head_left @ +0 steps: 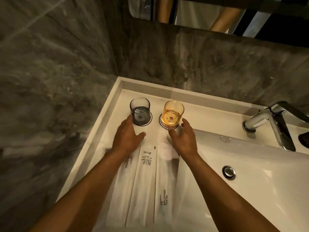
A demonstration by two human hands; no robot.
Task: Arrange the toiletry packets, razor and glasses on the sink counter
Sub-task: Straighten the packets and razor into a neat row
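A grey glass (140, 110) and an amber glass (173, 113) stand upright on round white coasters at the back of the white sink counter (209, 109). My left hand (127, 136) lies spread just below the grey glass, its fingertips touching the glass's left side near the base. My right hand (184, 139) is spread at the amber glass's lower right, thumb and fingers on either side of its base. Three long white toiletry packets lie side by side toward me: a left one (123, 186), a middle one (145, 178) and a right one (164, 190) printed BRUSHING TEETH. No razor is clearly visible.
The sink basin (250, 190) with its chrome drain (228, 172) lies to the right of the packets. A chrome tap (270, 121) stands at the back right. Dark marble walls close in the left and the back, and a mirror hangs above.
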